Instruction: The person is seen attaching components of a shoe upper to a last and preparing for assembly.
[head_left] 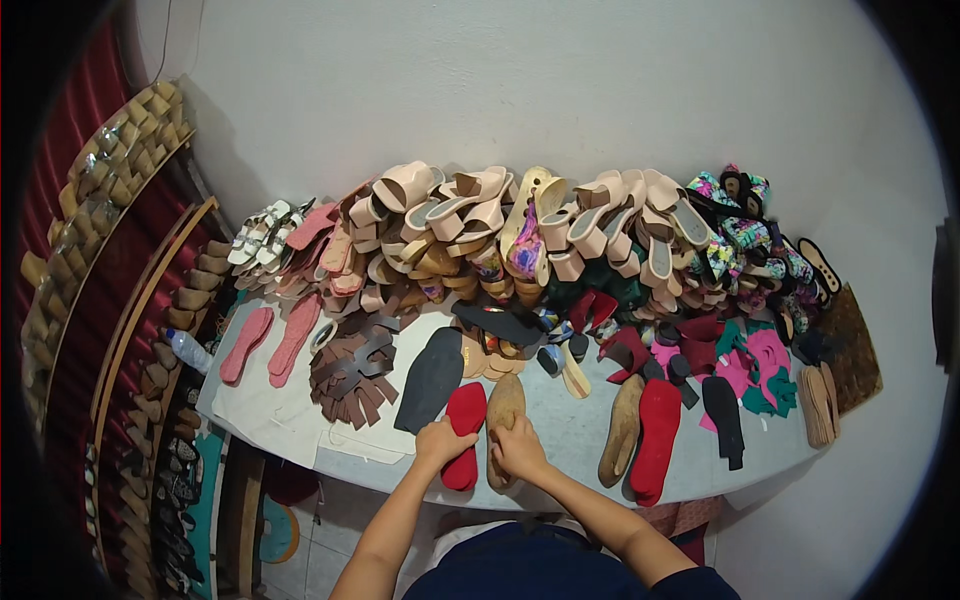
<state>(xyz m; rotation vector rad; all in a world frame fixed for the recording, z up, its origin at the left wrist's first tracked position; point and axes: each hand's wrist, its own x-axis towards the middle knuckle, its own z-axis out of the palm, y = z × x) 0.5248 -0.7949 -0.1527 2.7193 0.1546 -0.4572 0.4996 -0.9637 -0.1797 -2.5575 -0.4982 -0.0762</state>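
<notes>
Near the front edge of the table, my left hand (439, 443) is closed around the middle of a red insole (466, 408). Just to its right, my right hand (519, 448) grips a tan shoe last (506, 394) from above, fingers bent over its top. The insole and the last lie side by side, toes pointing away from me. Farther right, a second shoe last (620, 440) lies beside another red insole (658, 435). Behind my left hand is a dark grey sole-shaped piece (432, 372).
Finished sandals (600, 215) are heaped along the back of the grey table (530, 470). Brown strap pieces (355, 375) and pink insoles (295, 340) lie at left, a black insole (722, 412) and pink scraps (768, 360) at right. Shelves of shoe lasts (140, 130) stand at far left.
</notes>
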